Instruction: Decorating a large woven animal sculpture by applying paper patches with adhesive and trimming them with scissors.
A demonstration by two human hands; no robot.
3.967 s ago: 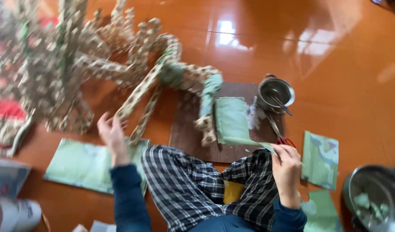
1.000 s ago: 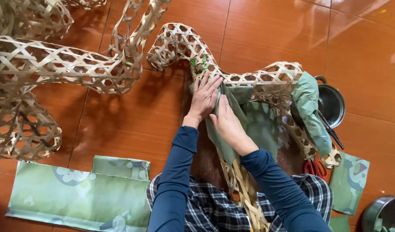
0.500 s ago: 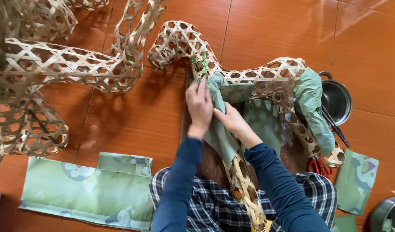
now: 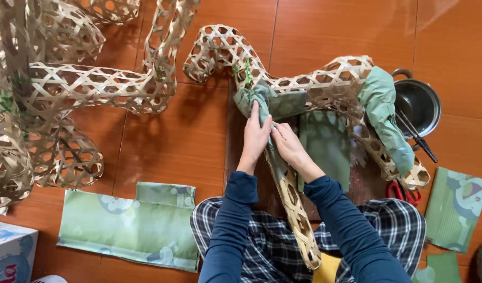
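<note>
Orange floor tiles [image 4: 335, 31] carry everything, and the woven bamboo frame [image 4: 304, 86] sprawls across them. Left of the frame's near leg lies a folded green paper sheet [image 4: 128, 225]. Half a second ago the hands sat lower; now the left hand [image 4: 255, 137] presses flat and the right hand [image 4: 285, 142] pinches green paper [image 4: 262, 102] around that leg, so wrapping advances. Right of the frame stands a metal pot [image 4: 418, 102].

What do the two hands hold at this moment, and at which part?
Both the left hand and the right hand press green paper onto a woven bamboo frame, where it wraps the frame's limb; a true grip cannot be told.
</note>
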